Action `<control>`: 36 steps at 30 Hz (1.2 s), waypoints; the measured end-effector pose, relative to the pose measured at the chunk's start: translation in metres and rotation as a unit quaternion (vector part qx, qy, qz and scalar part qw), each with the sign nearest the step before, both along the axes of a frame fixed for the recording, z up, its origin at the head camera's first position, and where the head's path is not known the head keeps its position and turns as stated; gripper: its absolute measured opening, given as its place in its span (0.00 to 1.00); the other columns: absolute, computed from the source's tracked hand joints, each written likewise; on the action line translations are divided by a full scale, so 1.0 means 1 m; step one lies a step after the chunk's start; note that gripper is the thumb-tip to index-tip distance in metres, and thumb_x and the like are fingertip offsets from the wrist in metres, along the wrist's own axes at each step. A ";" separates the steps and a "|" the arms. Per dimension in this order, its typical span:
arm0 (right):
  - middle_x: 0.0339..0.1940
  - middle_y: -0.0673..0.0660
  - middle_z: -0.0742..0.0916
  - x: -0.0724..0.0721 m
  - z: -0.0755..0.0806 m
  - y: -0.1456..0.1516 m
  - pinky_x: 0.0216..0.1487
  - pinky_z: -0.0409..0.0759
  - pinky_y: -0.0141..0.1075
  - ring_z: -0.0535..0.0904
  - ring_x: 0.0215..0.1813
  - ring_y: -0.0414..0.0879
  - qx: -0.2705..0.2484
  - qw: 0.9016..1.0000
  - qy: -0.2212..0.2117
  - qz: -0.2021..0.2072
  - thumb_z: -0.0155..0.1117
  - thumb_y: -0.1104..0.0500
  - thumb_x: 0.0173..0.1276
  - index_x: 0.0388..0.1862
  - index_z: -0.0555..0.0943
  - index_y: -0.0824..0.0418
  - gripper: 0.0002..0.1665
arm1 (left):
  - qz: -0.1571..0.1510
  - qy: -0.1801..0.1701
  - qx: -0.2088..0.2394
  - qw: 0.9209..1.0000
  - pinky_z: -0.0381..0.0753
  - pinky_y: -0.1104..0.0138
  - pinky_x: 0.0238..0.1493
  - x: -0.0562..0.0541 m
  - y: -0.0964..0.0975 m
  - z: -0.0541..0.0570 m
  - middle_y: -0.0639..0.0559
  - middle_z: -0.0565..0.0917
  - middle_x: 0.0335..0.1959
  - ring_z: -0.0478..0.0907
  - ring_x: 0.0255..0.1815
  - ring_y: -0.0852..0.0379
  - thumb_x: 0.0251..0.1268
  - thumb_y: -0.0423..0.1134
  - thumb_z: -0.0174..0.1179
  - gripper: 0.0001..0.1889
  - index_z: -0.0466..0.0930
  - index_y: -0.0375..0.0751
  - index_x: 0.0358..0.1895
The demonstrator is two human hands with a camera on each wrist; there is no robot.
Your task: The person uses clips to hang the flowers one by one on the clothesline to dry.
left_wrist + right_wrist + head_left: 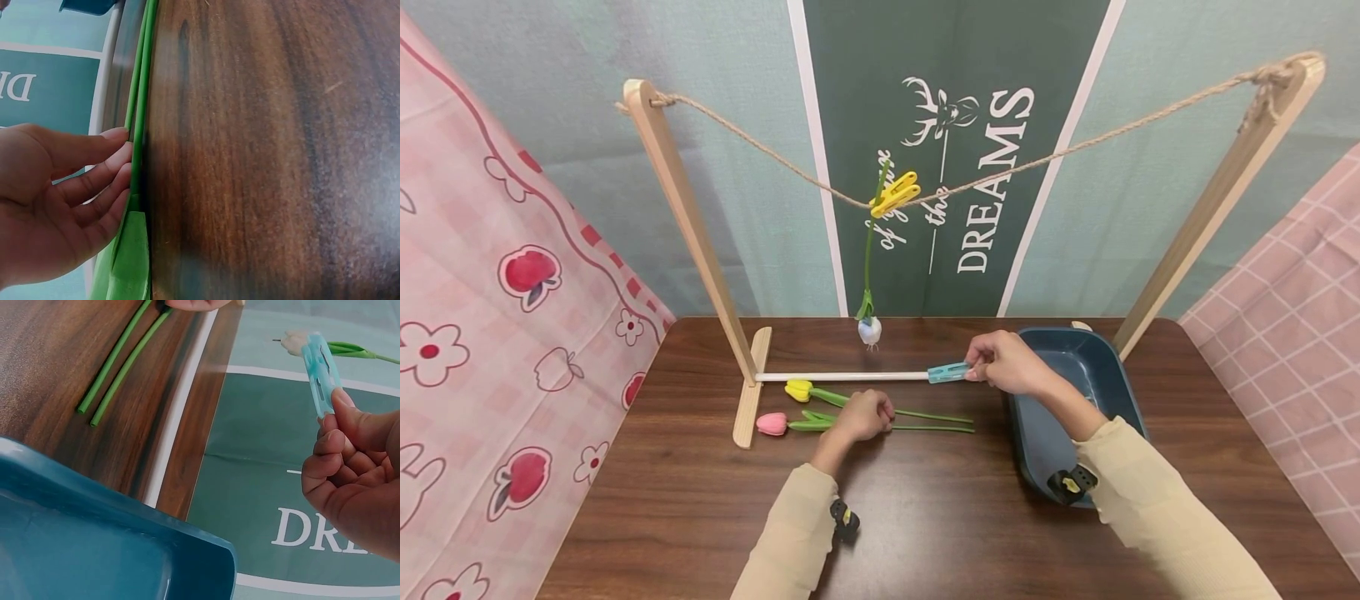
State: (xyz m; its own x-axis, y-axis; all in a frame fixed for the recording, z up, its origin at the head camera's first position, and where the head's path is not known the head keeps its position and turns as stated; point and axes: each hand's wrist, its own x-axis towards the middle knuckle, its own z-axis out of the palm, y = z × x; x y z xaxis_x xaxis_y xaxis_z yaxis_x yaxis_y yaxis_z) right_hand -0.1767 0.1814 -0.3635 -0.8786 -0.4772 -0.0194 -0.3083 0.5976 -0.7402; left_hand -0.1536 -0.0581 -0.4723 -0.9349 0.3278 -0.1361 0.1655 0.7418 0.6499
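Observation:
My right hand (1011, 362) pinches one end of a light blue clothespin (321, 375) between thumb and fingers, above the table beside the basin. My left hand (861, 415) is low over two artificial tulips lying on the table, one yellow (798, 391) and one pink (772, 424). In the left wrist view its thumb and fingertips meet on the farther green stem (132, 103), the yellow tulip's. A white tulip (869, 331) hangs head down from a jute rope (1000, 177), its stem held by a yellow clothespin (896, 195).
Two wooden posts (688, 225) carry the sagging rope, and a white rod (842, 377) runs low between them. A dark blue basin (1123, 392) stands at the right on the brown wooden table (940, 533). Printed cloths (925, 283) hang behind and at the sides.

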 end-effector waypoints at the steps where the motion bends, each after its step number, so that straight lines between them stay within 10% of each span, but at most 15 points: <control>1: 0.13 0.51 0.76 0.000 0.000 0.000 0.16 0.67 0.32 0.69 0.15 0.40 0.000 1.000 -0.002 0.000 0.63 0.73 0.54 0.21 0.77 0.65 0.07 | -0.001 0.002 -0.001 1.000 0.73 0.71 0.31 0.000 0.000 0.000 0.56 0.79 0.18 0.72 0.21 0.64 0.44 0.27 0.67 0.06 0.80 0.39 0.26; 36: 0.12 0.51 0.75 -0.004 0.000 0.001 0.16 0.66 0.32 0.68 0.14 0.39 0.018 1.000 0.000 0.011 0.64 0.72 0.53 0.20 0.77 0.64 0.07 | -0.008 0.010 -0.022 1.000 0.71 0.72 0.27 -0.001 -0.001 -0.005 0.58 0.75 0.15 0.71 0.20 0.63 0.35 0.18 0.59 0.13 0.79 0.40 0.23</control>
